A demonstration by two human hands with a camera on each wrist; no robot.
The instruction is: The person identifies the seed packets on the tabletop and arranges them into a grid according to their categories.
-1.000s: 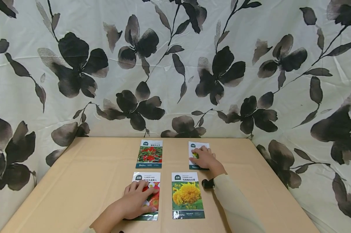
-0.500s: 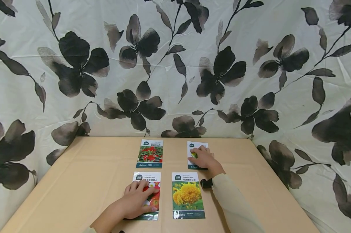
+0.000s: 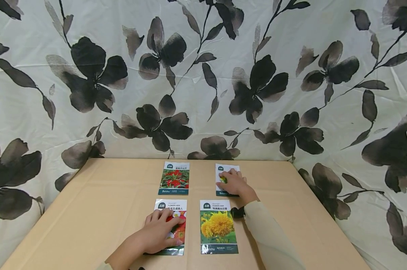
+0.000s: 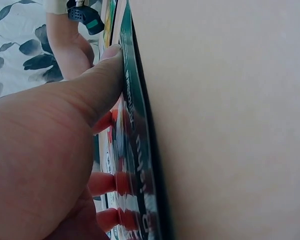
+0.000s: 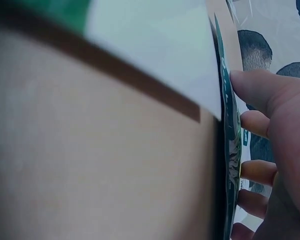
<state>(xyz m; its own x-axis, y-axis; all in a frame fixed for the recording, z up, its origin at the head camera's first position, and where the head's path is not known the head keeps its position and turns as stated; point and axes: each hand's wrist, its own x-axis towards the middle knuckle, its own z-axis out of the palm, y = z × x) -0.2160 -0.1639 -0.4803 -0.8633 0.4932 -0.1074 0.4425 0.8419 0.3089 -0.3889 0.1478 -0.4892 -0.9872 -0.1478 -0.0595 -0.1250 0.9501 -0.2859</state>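
Four-cornered on the table lie flower seed packets. My left hand (image 3: 156,231) rests with spread fingers on the near left packet (image 3: 180,233), which has red and white flowers and is partly covered. At the far right, the fingertips and thumb of my right hand (image 3: 234,183) press on another packet (image 3: 222,168), hiding most of its picture. In the right wrist view, thumb and fingers touch the face of that packet (image 5: 231,142). A packet with yellow flowers (image 3: 219,226) lies near right, and one with red flowers (image 3: 174,178) far left; neither is touched.
The packets lie flat on a light tan table (image 3: 99,210). Behind it hangs a white cloth (image 3: 203,93) with dark flowers. A small black device (image 3: 237,213) sits at my right wrist, close to the yellow-flower packet.
My right hand and the far right seed packet under it have slid slightly to the left. The left hand stays where it was on its packet.
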